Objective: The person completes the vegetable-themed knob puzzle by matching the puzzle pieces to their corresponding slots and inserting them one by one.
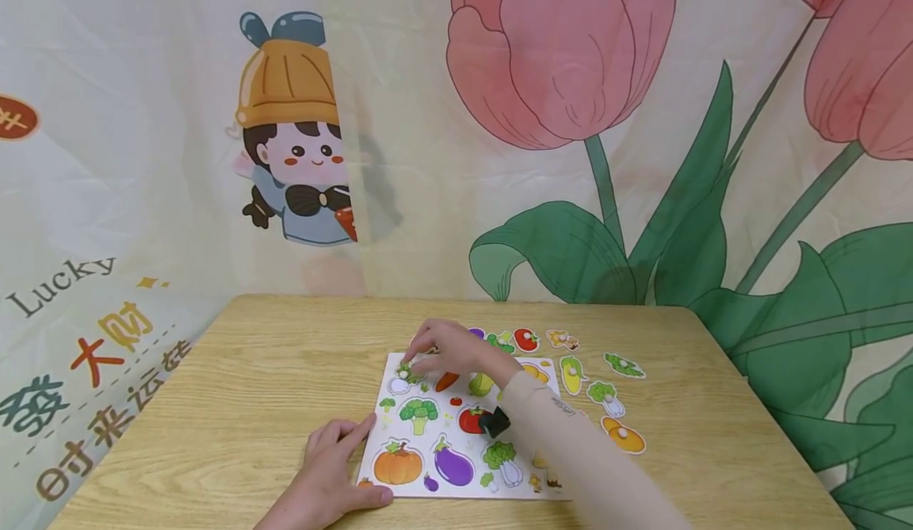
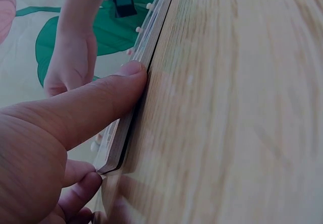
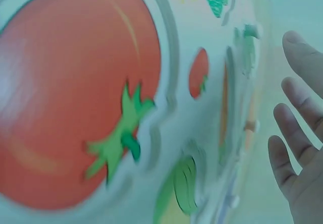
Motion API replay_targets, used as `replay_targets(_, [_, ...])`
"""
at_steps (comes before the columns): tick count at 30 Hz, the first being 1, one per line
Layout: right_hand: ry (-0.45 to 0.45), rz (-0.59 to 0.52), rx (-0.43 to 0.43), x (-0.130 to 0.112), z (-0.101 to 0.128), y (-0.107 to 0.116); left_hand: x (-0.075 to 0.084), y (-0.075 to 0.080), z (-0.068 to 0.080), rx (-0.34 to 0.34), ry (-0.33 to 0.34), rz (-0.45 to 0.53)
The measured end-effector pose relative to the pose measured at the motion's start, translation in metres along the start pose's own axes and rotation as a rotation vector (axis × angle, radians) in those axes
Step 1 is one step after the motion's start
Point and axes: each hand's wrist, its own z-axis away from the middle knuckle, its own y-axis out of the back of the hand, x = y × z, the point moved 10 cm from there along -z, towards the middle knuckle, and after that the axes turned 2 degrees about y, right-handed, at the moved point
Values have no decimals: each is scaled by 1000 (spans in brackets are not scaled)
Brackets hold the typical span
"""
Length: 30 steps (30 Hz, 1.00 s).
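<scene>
A white wooden vegetable puzzle board [image 1: 399, 492] lies on the table. My left hand [image 1: 324, 467] rests at its near left corner, thumb [image 2: 113, 90] straight against the near edge and fingers by the left side. Over the board's far left corner is my right hand [image 1: 452, 348], its fingers bent downward in the head view. Its fingertips overlap the leafy top of a white turnip piece [image 1: 399, 386] with a knob. In the right wrist view the right hand's fingers [image 3: 298, 90] are spread, with nothing between them. A tomato picture [image 3: 81, 98] fills much of that view.
Knobbed vegetable pieces lie past the board: a tomato [image 1: 526, 340], mushrooms [image 1: 562, 340], peas [image 1: 624, 365], corn [image 1: 572, 375], a bok choy [image 1: 606, 397] and a potato [image 1: 623, 436]. A printed cloth [image 1: 414, 197] hangs behind the wooden table [image 1: 235, 403].
</scene>
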Motion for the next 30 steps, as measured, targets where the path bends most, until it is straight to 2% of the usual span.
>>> replay_targets(7, [-31,-24,40,-2,21,22,-1,0,1,6,4,-2])
replay_targets(12, [-35,-16,59,2,45,41,0,0,2,13,1,-1])
replay_targets(17, [-33,21,93,10,81,68,0,0,1,17,7,-6])
replay_targets(22, [-106,38,144,32,121,93,-1,-1,-1,5,15,-17])
replay_targets(26, [-160,30,175,45,156,103,-1,-1,-1,0,9,-20])
replay_targets(30, [-166,28,202,52,191,106,0,-2,-1,0,-3,-20])
